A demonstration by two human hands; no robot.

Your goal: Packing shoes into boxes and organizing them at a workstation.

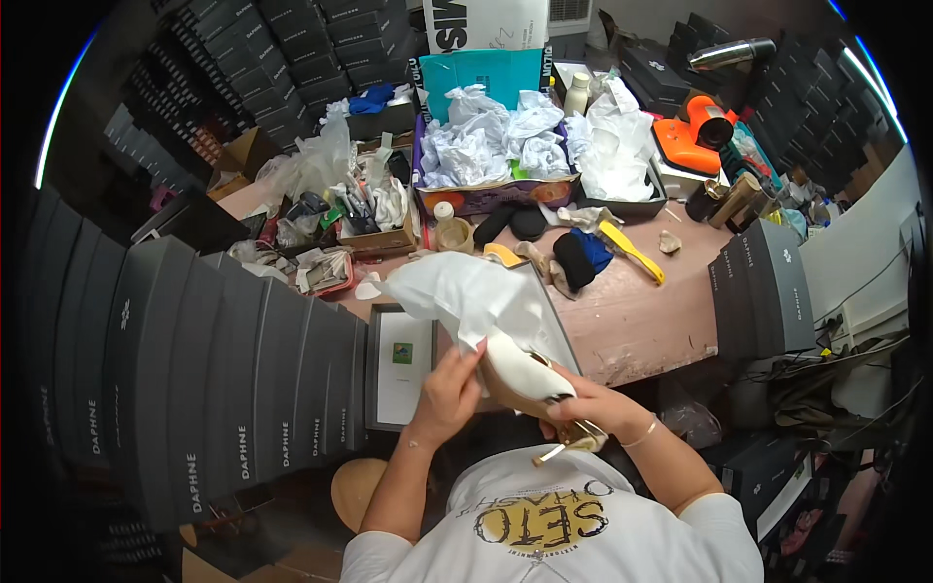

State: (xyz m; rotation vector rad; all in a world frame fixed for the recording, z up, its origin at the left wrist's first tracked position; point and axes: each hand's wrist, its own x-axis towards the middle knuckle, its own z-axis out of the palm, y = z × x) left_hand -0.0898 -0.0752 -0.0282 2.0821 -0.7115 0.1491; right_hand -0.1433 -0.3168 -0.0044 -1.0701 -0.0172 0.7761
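A cream high-heeled shoe is held in front of my chest, its thin heel pointing down toward me. My right hand is wrapped round its rear part and straps. At the toe end, my left hand pinches a sheet of white tissue paper, which spreads away from me over the table edge. The left fingertips are close against the shoe; whether they also grip it is hard to see. Beneath both lies an open grey shoebox with a white inside and a small green sticker, partly hidden by the paper and shoe.
Stacked grey shoeboxes stand at the left, more at the right. Beyond the paper are a carton of crumpled paper, a glass jar, a yellow-handled tool, dark cloths and an orange device.
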